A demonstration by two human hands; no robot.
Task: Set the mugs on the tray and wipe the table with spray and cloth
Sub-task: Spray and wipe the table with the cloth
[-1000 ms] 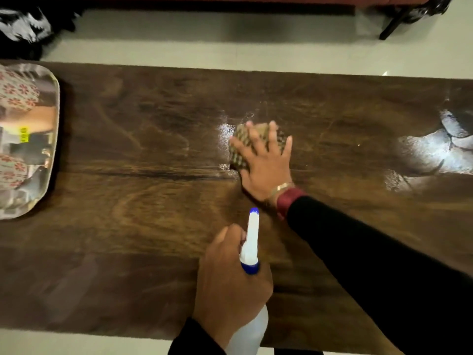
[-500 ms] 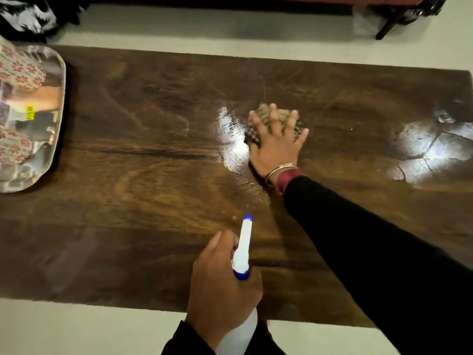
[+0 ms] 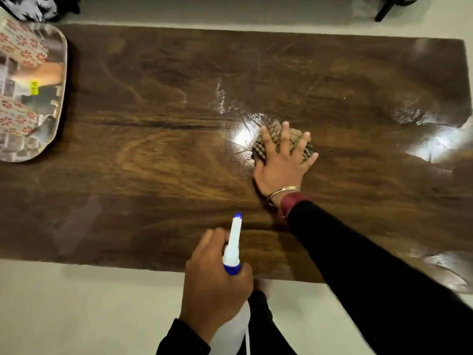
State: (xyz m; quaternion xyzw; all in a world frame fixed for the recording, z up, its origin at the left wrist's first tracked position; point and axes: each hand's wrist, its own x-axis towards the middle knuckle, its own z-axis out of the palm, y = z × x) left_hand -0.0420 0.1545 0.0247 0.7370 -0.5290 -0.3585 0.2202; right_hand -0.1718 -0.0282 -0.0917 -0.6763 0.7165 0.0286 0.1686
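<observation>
My right hand (image 3: 280, 165) lies flat with fingers spread on a checked brown cloth (image 3: 271, 134), pressing it onto the dark wooden table (image 3: 153, 162) right of centre. A wet shiny patch (image 3: 242, 135) sits just left of the cloth. My left hand (image 3: 215, 283) grips a white spray bottle (image 3: 234, 242) with a blue tip over the table's near edge, nozzle pointing away from me. A shiny metal tray (image 3: 60, 103) rests at the table's left end with two mugs in a red flower pattern, one at the back (image 3: 24, 46) and one nearer (image 3: 14, 116).
Pale floor (image 3: 89, 303) runs along the near side of the table and beyond its far edge. Another wet sheen (image 3: 432, 142) shows near the table's right end. A dark furniture leg (image 3: 384, 8) stands at the top right, and dark patterned fabric (image 3: 28, 6) lies at the top left.
My right hand has swept the cloth to the right and back toward me across the wet patch. My left hand with the bottle has stayed over the near edge.
</observation>
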